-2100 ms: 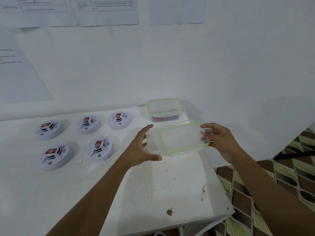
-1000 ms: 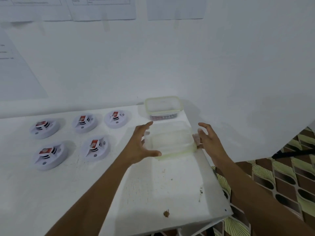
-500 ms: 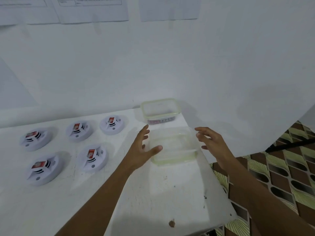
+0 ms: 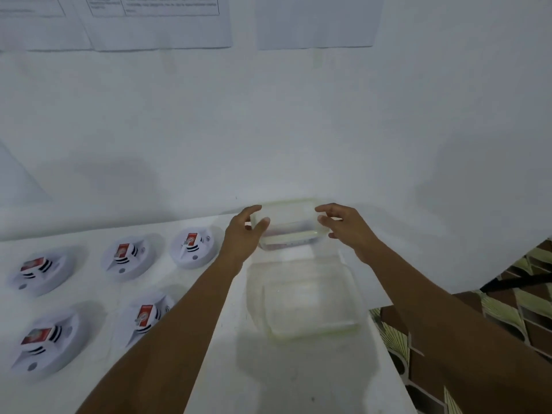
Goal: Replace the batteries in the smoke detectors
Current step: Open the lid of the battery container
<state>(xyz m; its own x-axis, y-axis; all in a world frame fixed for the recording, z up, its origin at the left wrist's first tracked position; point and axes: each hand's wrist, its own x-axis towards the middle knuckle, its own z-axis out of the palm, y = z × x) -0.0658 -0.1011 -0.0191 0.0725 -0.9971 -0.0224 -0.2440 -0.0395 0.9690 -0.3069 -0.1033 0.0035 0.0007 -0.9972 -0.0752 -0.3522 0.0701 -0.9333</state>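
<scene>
- The left hand (image 4: 242, 234) and right hand (image 4: 343, 227) reach to the back of the table (image 4: 283, 377), one at each end of the lidded box (image 4: 288, 216).
- Left hand: fingers curved wide round the box's left end, with the thumb across its near left corner.
- Right hand: fingers and thumb spread in a curve at the box's right end.
- The frame is blurred here, so I cannot tell whether either hand actually grips the box or only touches it.
- The lidded box stands against the wall (image 4: 268, 130). Something red shows through its lower side, too blurred to name.
- A clear open box (image 4: 313, 332) sits just in front of it, between the two forearms.
- Five white detectors (image 4: 192, 248) lie on the table left of the arms, three in a back row and two nearer.
- Each carries a red battery (image 4: 191, 238) on top.
- Papers (image 4: 161, 22) hang on the wall above.
- Patterned floor (image 4: 507, 309) shows past the table's right edge.
</scene>
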